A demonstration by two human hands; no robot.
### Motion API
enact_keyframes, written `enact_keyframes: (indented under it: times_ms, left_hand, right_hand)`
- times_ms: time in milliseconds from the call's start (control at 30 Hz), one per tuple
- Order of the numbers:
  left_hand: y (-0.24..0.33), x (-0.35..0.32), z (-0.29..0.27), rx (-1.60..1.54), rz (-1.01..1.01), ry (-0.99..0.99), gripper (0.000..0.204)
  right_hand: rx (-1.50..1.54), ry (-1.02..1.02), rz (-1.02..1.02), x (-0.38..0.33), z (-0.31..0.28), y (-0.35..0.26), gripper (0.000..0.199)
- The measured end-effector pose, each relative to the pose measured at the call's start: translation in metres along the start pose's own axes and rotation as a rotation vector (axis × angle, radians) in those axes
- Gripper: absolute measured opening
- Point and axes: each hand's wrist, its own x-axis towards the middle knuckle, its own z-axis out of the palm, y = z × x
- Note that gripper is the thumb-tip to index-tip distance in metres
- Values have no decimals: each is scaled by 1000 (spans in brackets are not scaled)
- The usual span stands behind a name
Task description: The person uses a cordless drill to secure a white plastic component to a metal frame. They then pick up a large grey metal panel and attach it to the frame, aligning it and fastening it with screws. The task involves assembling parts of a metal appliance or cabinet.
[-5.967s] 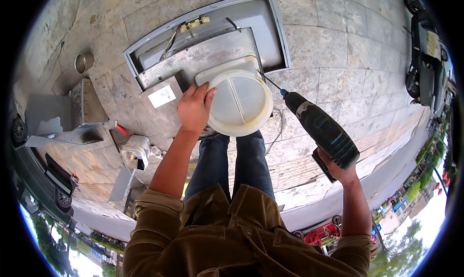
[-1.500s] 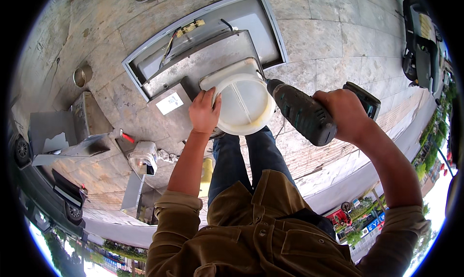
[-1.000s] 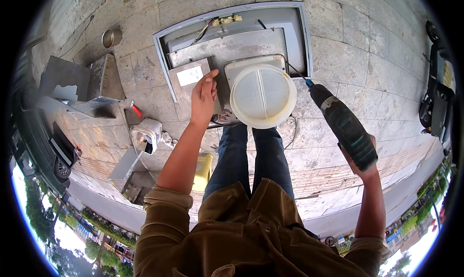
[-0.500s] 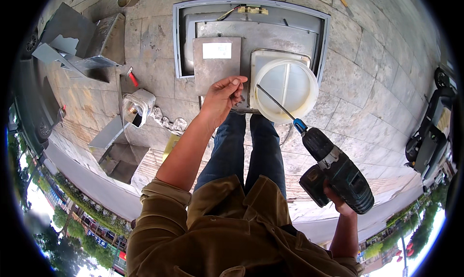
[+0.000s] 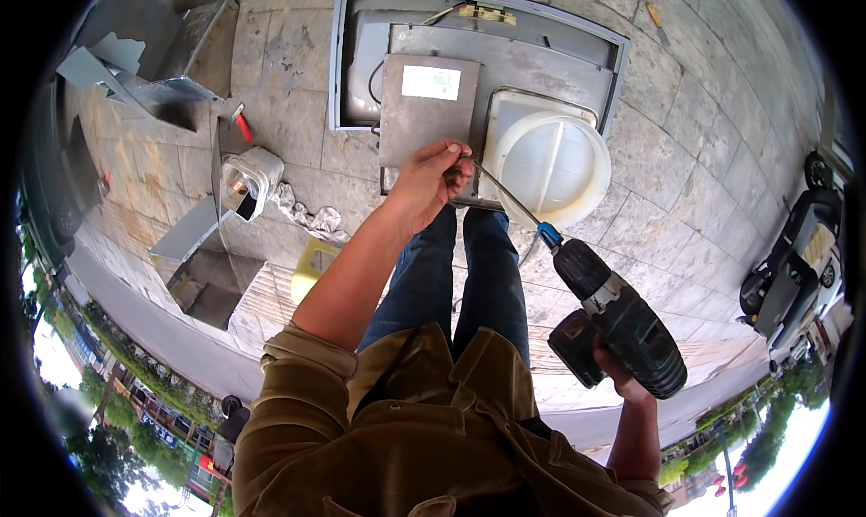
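The right hand is wrapped around the drill.

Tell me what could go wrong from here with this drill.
If the drill in your right hand started now, its long bit could catch the fingers of your left hand, which are right by its tip. The bit also crosses over the round white piece, so a slip might scratch it.
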Motion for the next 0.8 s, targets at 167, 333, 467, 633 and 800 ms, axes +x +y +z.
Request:
enact_keyframes:
  times_ms: [167,333,467,633,800]
  left_hand:
    - [7,0,9,-70,-54,-69,20]
    - [4,5,-2,-140,-69,-106,14]
    - [6,6,-1,-169,-90,-52,11]
    - [4,7,6,-240,-70,-83,11]
    - [3,8,8,-221,-49,-85,12]
  right_hand:
    - [29,3,-14,3,1,-9,48]
    - [34,-2,-12,5,1,-13,46]
    - [-18,-12,-60,6,1,-10,45]
    - [4,78,-145,16,6,-34,30]
    - [-2,128,-159,21,6,-35,27]
